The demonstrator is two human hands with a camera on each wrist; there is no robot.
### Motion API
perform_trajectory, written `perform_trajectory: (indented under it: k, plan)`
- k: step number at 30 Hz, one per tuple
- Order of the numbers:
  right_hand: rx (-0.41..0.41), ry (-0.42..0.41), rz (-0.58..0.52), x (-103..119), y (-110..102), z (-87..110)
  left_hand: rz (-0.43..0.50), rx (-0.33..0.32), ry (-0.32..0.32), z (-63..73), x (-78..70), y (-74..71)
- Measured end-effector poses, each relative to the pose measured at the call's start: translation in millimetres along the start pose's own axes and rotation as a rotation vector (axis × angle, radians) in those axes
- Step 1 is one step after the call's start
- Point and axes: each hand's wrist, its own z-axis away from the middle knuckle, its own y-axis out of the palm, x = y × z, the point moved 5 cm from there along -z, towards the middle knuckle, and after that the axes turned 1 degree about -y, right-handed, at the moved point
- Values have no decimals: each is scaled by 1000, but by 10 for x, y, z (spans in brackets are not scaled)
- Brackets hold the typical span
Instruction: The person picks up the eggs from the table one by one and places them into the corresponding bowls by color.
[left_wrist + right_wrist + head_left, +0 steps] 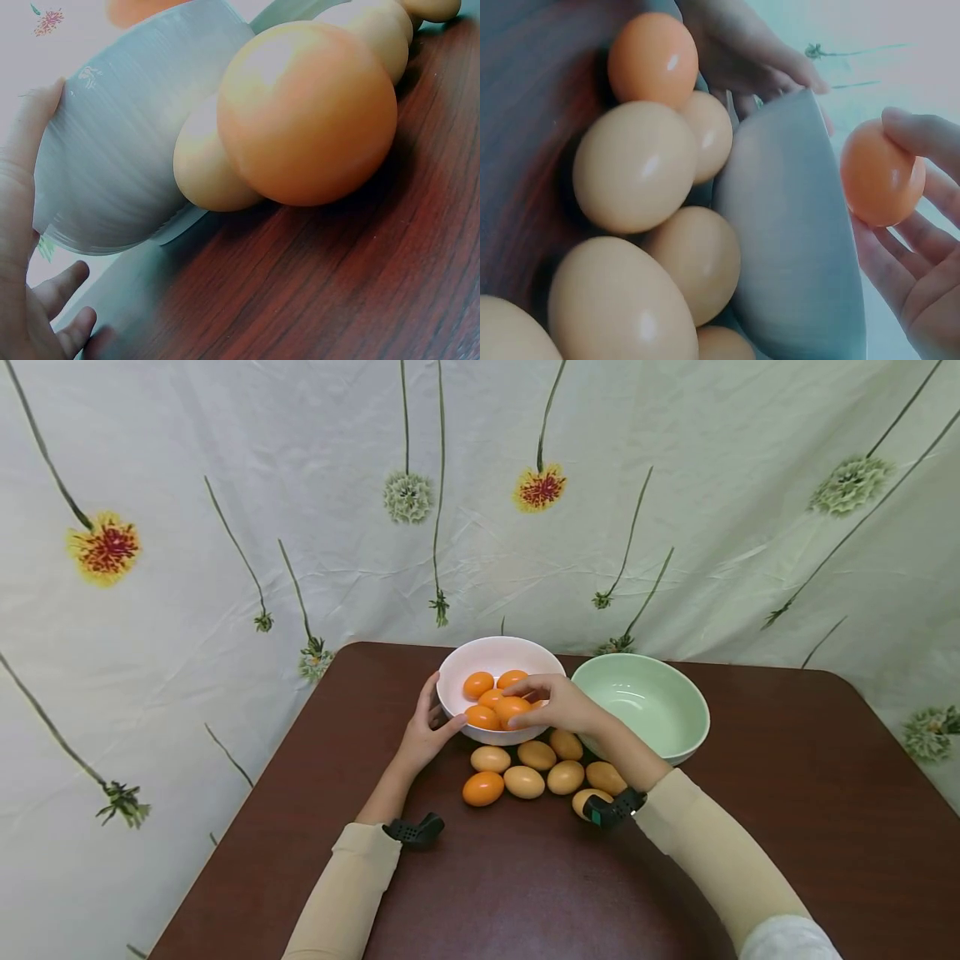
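Note:
A pinkish-white bowl [501,653] stands near the far table edge with several orange eggs [478,685] inside. My left hand [422,739] holds its left side, the thumb at the near rim and the fingers along the outer wall. Over the bowl's right part, my right hand [564,706] pinches an orange egg [881,172] between thumb and fingers. Just in front of the bowl lie several light-brown eggs [524,782], and one orange egg [483,788] at their left end. The right forearm partly hides the eggs on the right.
A green bowl [660,693] stands right of the white one, partly behind the right forearm. The dark wooden table [480,877] extends to both sides and toward me. Behind it hangs a pale cloth [337,485] printed with flowers.

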Motion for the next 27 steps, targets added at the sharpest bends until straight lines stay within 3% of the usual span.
perform_trajectory:
  k: [14, 27]
  plan:
    - [-54, 89, 122, -189, -95, -155, 5, -5, 1, 5, 2, -2]
    - [-43, 124, 229, -204, -48, -224, 1, -5, -11, 7, -8, -7]
